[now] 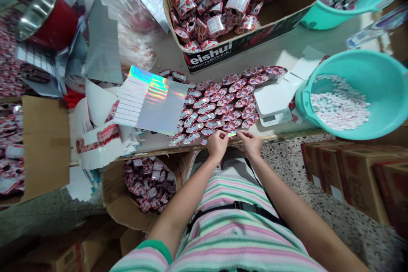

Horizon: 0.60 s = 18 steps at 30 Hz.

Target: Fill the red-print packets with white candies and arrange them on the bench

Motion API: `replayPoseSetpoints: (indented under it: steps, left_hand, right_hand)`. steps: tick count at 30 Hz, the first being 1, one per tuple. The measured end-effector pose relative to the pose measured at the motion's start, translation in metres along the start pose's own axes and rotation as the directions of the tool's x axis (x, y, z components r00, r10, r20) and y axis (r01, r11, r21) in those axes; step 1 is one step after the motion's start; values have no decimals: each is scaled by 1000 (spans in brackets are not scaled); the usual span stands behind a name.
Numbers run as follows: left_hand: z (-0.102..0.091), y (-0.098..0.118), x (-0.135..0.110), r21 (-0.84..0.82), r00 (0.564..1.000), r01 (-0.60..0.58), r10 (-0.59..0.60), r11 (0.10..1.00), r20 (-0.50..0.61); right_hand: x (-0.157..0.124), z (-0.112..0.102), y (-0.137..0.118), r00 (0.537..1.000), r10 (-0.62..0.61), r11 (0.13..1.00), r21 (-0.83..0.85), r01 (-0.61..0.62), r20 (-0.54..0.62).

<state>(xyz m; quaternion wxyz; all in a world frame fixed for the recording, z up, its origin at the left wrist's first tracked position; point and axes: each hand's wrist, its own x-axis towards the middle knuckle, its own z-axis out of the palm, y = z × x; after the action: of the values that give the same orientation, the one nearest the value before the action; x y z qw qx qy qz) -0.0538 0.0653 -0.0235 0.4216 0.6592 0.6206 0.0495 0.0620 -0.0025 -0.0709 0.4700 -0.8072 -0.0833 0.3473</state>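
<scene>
Both hands meet at the near edge of the table. My left hand (217, 143) and my right hand (250, 142) each pinch one end of a small shiny sticker strip (232, 134) held between them. Just beyond the fingers lie several rows of small round pink containers with foil tops (219, 104) on the table. A holographic sticker sheet (153, 100) lies to the left of those rows.
A cardboard box (283, 10) of red-and-white packets stands at the back. A white scale (274, 103) and a teal basin (376, 76) of white pieces are at right, another teal tub (372, 0) behind. A box of packets (149, 182) sits below left.
</scene>
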Motion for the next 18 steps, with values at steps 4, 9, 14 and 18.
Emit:
replayPoseSetpoints:
  steps: [4,9,14,18]
  left_hand:
    - [-2,4,0,66,1000,20,-21,998,11]
    - [-4,8,1,119,999,30,-32,992,13]
    - [-4,13,5,172,999,31,-34,985,17]
    - [-6,16,7,205,999,19,-24,978,23]
  right_hand:
    - [1,-1,-1,996,-92,986,-139,92,6]
    - [0,1,-9,989,-146,973,-185,137,-35]
    - [-2,2,-13,988,-149,968,-210,140,-27]
    - [-1,2,-13,990,-143,972,-189,141,-2]
